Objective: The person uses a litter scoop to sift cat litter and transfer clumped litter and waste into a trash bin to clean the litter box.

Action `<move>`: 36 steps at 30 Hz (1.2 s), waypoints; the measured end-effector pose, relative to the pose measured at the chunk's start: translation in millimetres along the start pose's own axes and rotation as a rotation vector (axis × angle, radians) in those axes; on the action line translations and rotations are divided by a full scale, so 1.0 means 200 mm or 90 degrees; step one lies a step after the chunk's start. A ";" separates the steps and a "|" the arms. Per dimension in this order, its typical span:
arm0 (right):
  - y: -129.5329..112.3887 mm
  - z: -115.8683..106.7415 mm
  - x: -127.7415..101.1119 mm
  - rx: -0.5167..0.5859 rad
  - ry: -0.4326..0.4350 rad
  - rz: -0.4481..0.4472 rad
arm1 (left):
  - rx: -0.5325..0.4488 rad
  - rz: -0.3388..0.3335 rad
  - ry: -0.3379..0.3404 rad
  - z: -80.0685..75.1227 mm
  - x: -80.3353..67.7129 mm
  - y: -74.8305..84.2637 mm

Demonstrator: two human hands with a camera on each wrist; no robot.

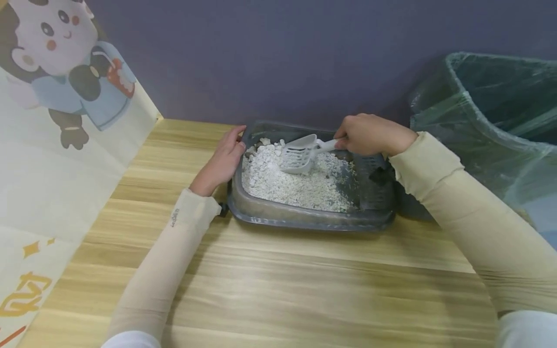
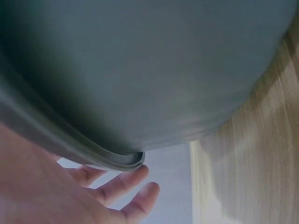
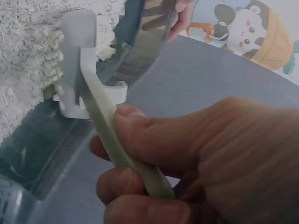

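Observation:
A grey litter box [image 1: 304,220] stands on the wooden surface, with white pellet litter [image 1: 278,186] heaped toward its left side. My right hand [image 1: 370,134] grips the handle of a white slotted litter scoop [image 1: 299,153], thumb along the handle in the right wrist view. The scoop's head lies in the litter near the back of the box. My left hand [image 1: 222,162] rests against the box's left rim, its fingers fairly straight. From the left wrist view, those fingers [image 2: 122,184] lie along the outer edge of the rim [image 2: 117,161].
At the right stands a bin [image 1: 461,96] lined with a thin green plastic bag. A dark wall [image 1: 283,58] rises behind the box, and a wall with cartoon prints [image 1: 65,193] is on the left. The wooden tabletop [image 1: 278,290] extends toward me.

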State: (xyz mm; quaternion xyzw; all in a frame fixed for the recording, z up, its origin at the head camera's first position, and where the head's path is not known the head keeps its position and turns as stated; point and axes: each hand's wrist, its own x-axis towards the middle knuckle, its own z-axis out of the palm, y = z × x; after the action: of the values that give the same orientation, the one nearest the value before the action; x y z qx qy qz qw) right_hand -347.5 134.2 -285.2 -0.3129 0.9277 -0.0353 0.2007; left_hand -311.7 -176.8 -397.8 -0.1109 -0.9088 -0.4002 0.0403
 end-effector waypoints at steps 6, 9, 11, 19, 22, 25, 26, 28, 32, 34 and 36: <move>0.01 0.04 0.05 0.027 0.012 -0.030 | -0.004 0.010 0.001 0.00 0.00 0.00; -0.01 0.06 0.08 0.029 0.015 -0.041 | -0.003 0.015 0.003 0.00 0.00 0.00; -0.02 0.08 0.10 0.025 0.016 -0.045 | -0.002 0.021 0.003 0.00 0.01 0.00; -0.03 0.20 0.25 0.086 -0.095 -0.006 | -0.010 0.017 0.008 -0.02 0.01 0.00; 0.00 0.24 0.27 0.116 -0.108 -0.007 | -0.009 0.015 0.006 -0.02 0.00 -0.01; 0.05 0.29 0.28 0.122 -0.072 -0.042 | -0.005 0.013 0.006 -0.02 0.00 -0.01; 0.07 0.31 0.28 0.122 -0.056 -0.055 | -0.005 0.013 0.005 -0.01 0.00 -0.01; 0.10 0.34 0.27 0.126 -0.027 -0.076 | -0.005 0.010 0.002 -0.01 0.00 -0.01; 0.13 0.39 0.27 0.142 0.012 -0.101 | -0.005 0.009 0.001 -0.01 0.00 -0.02; 0.14 0.40 0.26 0.154 0.018 -0.101 | -0.008 0.010 0.003 -0.01 -0.01 -0.02; 0.15 0.40 0.24 0.161 0.021 -0.094 | -0.009 0.010 0.003 -0.01 -0.01 -0.02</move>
State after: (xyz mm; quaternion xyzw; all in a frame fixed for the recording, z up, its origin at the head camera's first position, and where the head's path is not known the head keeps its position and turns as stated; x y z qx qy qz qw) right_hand -367.9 134.2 -382.2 -0.3517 0.8936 -0.1718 0.2198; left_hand -311.3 -180.9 -400.3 -0.1175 -0.9050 -0.4065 0.0449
